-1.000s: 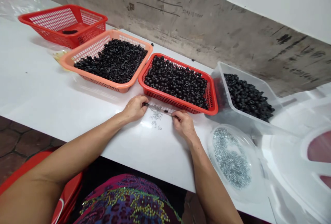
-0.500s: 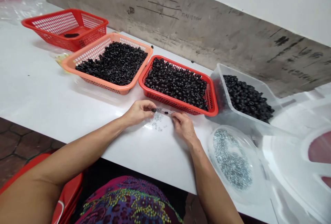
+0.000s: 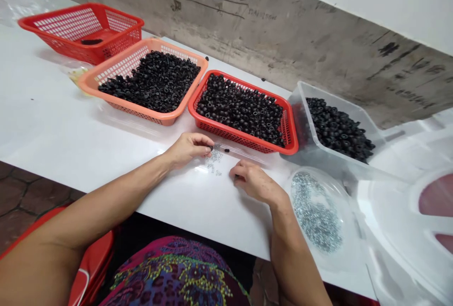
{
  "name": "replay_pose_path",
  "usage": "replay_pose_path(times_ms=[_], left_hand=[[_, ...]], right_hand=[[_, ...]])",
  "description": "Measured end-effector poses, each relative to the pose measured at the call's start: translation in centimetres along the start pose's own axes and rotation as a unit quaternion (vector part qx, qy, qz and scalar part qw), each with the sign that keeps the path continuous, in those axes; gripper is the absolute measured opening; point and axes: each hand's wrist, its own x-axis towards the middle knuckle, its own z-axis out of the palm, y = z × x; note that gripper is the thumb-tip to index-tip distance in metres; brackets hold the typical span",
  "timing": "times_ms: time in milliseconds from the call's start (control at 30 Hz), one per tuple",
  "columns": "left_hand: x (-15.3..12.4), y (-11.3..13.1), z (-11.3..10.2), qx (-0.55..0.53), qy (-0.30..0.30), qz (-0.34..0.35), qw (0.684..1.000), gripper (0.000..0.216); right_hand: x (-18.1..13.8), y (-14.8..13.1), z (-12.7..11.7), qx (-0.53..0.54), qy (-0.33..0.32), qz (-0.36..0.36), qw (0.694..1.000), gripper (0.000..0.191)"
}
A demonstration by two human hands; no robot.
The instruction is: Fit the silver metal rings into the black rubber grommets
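Thumb and fingers of my left hand (image 3: 189, 149) pinch a small black round part (image 3: 211, 147), mostly covered by the fingertips. Just right of it lies a loose scatter of tiny shiny metal pieces (image 3: 214, 159) on the white table (image 3: 198, 202). A single black part (image 3: 227, 150) rests on the table between my hands. To the right, my right hand (image 3: 249, 179) is closed, its fingertips curled down near the tabletop. Whatever it pinches is hidden. Behind the hands stands a red basket (image 3: 244, 143) heaped with black ring-like parts (image 3: 242, 110).
An orange basket (image 3: 138, 113) of smaller black parts and a red basket (image 3: 116, 44) with a few dark pieces stand at left. A clear bin (image 3: 300, 122) of black parts and a round clear lid (image 3: 345, 216) of tiny metal pieces sit at right. A concrete wall (image 3: 226, 37) runs behind.
My right hand has drawn back toward me, away from the loose black part. My left hand keeps its pinch in nearly the same place. The view has shifted slightly.
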Motion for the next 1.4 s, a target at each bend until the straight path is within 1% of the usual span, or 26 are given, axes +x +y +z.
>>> replay_pose_path(times_ms=[100,200,333,433,500,633,800,867,933,1000,1100,1167,1300,1333,1400], left_hand=[[0.1,-0.3,0.0,-0.002,-0.003,0.006,1.000,0.023],[0.2,-0.7,0.0,-0.006,-0.005,0.023,1.000,0.028],[0.1,-1.0,0.2,0.013,-0.023,0.044,0.999,0.022],[-0.1,-1.2,0.5,0.027,-0.049,0.060,0.997,0.019],[-0.3,-1.4,0.8,0.033,-0.068,0.069,0.995,0.019],[-0.6,-2.0,1.5,0.057,-0.085,0.092,0.991,0.019],[-0.9,-2.5,1.9,0.162,-0.069,0.158,0.971,0.013],[-1.0,-2.6,1.9,0.181,-0.066,0.183,0.964,0.010],[-1.0,-2.7,2.0,0.170,-0.070,0.180,0.966,0.010],[-1.0,-2.7,2.0,0.132,-0.076,0.152,0.977,0.013],[-1.0,-2.3,2.2,0.058,-0.087,0.095,0.990,0.019],[-1.2,-2.0,2.4,0.023,-0.098,0.067,0.993,0.019],[-1.4,-1.4,2.9,-0.010,-0.120,0.054,0.991,0.014],[-1.4,-1.4,2.9,-0.015,-0.120,0.054,0.991,0.013],[-1.4,-1.5,2.9,-0.017,-0.112,0.050,0.992,0.014]], right_hand=[[0.5,0.1,0.7,0.002,0.015,-0.019,1.000,0.028],[0.8,0.4,1.2,0.019,0.047,-0.036,0.998,0.026],[1.2,0.0,1.3,0.085,0.139,-0.050,0.985,0.019],[1.5,-1.0,1.5,0.161,0.204,-0.050,0.964,0.013],[1.7,-1.7,1.7,0.203,0.232,-0.035,0.951,0.011],[2.1,-2.7,2.4,0.245,0.240,-0.005,0.939,0.008],[2.4,-3.1,2.9,0.245,0.230,0.027,0.942,0.006],[2.5,-3.1,3.0,0.247,0.234,0.029,0.940,0.008],[2.5,-3.1,3.1,0.253,0.246,0.022,0.935,0.008],[2.6,-3.1,3.2,0.271,0.257,0.013,0.927,0.006],[2.6,-3.2,3.1,0.332,0.263,0.012,0.906,0.008],[2.6,-3.3,3.0,0.398,0.255,0.028,0.881,0.012],[2.9,-3.3,3.1,0.517,0.245,0.067,0.817,0.020],[2.9,-3.3,3.2,0.535,0.249,0.070,0.804,0.021],[3.0,-3.3,3.3,0.553,0.259,0.071,0.789,0.023]])
